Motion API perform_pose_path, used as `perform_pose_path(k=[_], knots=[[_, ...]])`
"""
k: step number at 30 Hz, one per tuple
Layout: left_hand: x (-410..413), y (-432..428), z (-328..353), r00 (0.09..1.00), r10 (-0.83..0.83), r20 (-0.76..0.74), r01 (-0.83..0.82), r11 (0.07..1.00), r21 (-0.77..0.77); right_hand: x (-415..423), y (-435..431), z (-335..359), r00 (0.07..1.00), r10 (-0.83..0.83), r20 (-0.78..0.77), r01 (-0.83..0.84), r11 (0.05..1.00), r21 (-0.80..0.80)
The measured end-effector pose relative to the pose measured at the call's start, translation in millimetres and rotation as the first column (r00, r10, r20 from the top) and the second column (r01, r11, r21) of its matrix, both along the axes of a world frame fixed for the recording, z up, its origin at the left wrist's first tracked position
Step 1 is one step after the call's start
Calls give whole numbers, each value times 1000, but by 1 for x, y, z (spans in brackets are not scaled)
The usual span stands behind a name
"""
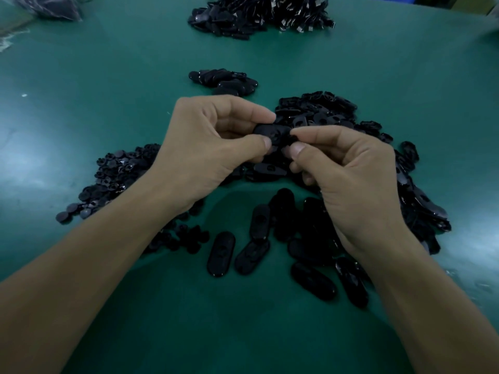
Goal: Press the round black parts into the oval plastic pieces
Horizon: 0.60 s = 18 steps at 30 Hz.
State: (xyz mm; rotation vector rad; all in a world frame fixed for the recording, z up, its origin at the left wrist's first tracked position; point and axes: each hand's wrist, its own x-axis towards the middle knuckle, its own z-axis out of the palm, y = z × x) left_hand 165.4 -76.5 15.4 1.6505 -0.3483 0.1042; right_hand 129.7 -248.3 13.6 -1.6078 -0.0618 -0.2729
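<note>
While both hands are raised above the green desk (102, 76), one oval plastic piece (267, 130) is held between them, clear of the surface near the middle of the view. The left hand (205, 147) is curled, and its grip is closed on the left end of the piece, which is pinched between thumb and forefinger. The right hand (351, 179) is curled likewise, its grip closed on the right end by thumb and forefinger tips; whether a round part is also held there cannot be told. The piece is seen as black, flat and elongated, with rounded ends. Left of the hands a heap of round black parts (118, 174) is spread on the desk. Loose ovals (221, 253) are scattered below the hands, and a larger heap of ovals (324, 112) is piled to the right. Farther back, a plastic bag (51, 6), a small cluster (224, 79) and a big dark pile (259, 17) are seen.
</note>
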Motion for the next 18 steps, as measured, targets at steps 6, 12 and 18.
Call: perform_pose_path(k=[6,12,18], knots=[[1,1,0,999,-33,21,33,999,-3,-1,2,0,1000,8,5,-8,1000,13],[-1,-1,-1,999,-41,7,41,999,11,-2,1,1,999,0,51,4,997,-73],[-3,-2,-1,999,-51,19,50,998,49,-1,1,0,998,-26,54,32,991,-127]])
